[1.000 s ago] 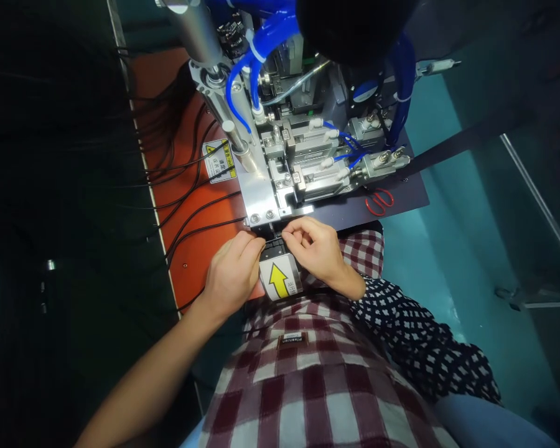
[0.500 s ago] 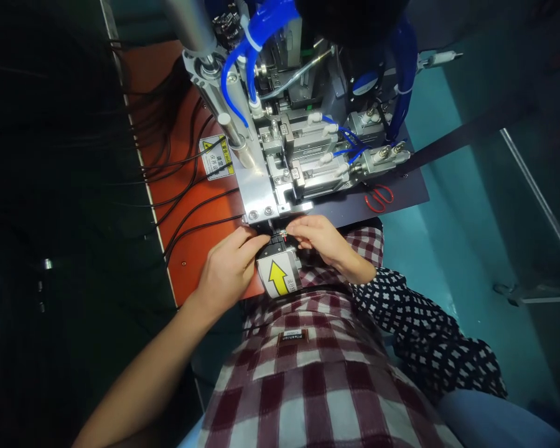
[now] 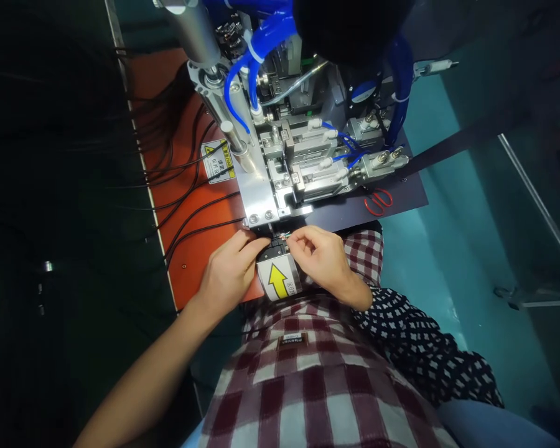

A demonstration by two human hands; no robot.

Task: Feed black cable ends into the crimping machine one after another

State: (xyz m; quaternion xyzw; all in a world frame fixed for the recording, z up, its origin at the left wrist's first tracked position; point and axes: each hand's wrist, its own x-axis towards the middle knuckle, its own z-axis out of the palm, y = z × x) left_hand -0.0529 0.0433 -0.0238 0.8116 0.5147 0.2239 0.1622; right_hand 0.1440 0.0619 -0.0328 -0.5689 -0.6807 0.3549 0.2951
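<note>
black, the block (image 3: 274, 251) sits between the arrow label (image 3: 277, 281) and the machine (image 3: 259, 198), thin wires (image 3: 284, 236) over its right end pinched by thumb and forefinger of the right hand (image 3: 324, 260), while the left hand (image 3: 228, 269) reaches its left end, whether pinching anything i cannot tell.

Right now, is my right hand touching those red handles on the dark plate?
Apart. The head view shows it: a bare stretch of dark plate lies plainly between the right hand and the red handles.
</note>
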